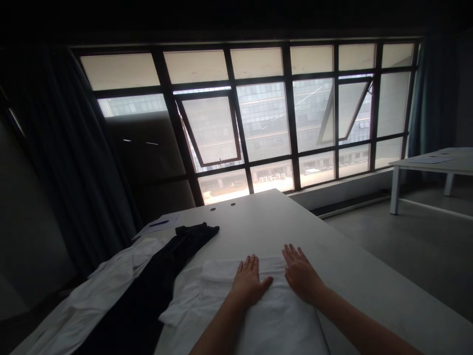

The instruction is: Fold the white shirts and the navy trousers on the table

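A white cloth garment (281, 320) lies spread on the white table in front of me, with creases at its left side. Flat on its upper part rests my left hand (249, 281), fingers stretched forward and thumb out to the right. My right hand (300, 273) lies palm down at the garment's upper right corner, its fingertips reaching past the cloth edge. Neither hand grips anything. What kind of garment it is, I cannot tell.
Left of the white cloth lies a dark garment (148, 281), with more white clothing (92, 301) beyond it. A pen (159, 223) rests on paper at the far left of the table (354, 281). Another table (458, 160) stands right, near the windows (262, 118).
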Demonstrator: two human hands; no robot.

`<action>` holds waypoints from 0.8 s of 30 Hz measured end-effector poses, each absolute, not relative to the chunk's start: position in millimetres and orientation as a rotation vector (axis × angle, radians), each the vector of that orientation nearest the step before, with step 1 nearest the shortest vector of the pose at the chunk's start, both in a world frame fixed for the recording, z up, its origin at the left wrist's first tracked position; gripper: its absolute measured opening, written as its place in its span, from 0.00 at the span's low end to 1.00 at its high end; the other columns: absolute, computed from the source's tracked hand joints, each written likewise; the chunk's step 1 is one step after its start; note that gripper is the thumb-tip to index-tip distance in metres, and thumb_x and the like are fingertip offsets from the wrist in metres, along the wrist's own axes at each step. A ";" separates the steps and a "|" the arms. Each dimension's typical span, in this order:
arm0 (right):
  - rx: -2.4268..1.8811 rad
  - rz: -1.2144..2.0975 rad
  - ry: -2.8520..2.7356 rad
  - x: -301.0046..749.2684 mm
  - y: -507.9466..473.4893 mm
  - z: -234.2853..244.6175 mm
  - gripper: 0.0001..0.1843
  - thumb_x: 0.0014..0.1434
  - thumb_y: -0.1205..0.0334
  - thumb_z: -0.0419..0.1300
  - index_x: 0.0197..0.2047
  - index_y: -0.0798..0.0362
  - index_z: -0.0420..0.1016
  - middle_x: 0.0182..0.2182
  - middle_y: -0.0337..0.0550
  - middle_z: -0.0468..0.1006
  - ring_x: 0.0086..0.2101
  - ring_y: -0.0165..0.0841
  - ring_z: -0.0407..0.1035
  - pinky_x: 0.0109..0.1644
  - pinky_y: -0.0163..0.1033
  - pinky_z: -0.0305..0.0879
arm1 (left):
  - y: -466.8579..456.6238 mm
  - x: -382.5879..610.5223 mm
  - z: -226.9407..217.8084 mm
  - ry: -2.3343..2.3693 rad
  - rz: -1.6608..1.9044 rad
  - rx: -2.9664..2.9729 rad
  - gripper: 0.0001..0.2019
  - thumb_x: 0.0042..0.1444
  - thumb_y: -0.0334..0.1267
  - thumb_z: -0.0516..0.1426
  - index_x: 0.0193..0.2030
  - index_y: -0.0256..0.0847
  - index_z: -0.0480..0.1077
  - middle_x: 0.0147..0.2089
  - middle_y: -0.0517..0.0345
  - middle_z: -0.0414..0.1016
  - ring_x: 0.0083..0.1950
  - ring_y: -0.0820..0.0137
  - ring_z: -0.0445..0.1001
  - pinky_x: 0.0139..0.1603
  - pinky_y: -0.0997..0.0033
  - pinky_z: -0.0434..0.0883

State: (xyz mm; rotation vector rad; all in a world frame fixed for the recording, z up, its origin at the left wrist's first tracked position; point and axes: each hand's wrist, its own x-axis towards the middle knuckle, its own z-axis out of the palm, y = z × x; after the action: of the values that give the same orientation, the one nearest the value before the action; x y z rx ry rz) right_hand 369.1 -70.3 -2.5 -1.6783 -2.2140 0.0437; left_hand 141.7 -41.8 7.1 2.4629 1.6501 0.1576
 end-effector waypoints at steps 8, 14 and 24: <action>-1.411 0.247 -2.438 335.8 -103.2 -16.7 0.38 0.69 0.42 0.42 0.74 0.56 0.51 0.72 0.52 0.49 0.71 0.48 0.39 0.73 0.60 0.28 | -51.4 146.5 23.2 1.637 0.347 2.548 0.29 0.66 0.43 0.46 0.72 0.39 0.57 0.77 0.53 0.45 0.78 0.59 0.37 0.76 0.54 0.42; -1.497 0.252 -2.350 341.7 -92.7 -13.6 0.37 0.63 0.62 0.45 0.73 0.66 0.49 0.71 0.58 0.52 0.70 0.42 0.47 0.74 0.52 0.39 | -73.6 168.3 16.4 1.357 0.308 2.635 0.30 0.67 0.44 0.45 0.74 0.38 0.53 0.75 0.50 0.52 0.76 0.61 0.48 0.75 0.58 0.48; -1.480 0.297 -2.356 341.4 -97.6 -10.0 0.37 0.63 0.58 0.48 0.74 0.60 0.52 0.71 0.53 0.54 0.70 0.43 0.47 0.74 0.52 0.36 | -73.0 124.4 13.7 1.547 0.164 2.513 0.40 0.64 0.59 0.47 0.76 0.37 0.47 0.77 0.51 0.40 0.78 0.57 0.38 0.76 0.53 0.41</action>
State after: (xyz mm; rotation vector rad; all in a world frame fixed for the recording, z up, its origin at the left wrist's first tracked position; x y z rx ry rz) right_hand 341.4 -97.6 -10.0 -1.4798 -2.3565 0.2970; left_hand 124.4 -73.0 13.7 2.5135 1.5466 0.1638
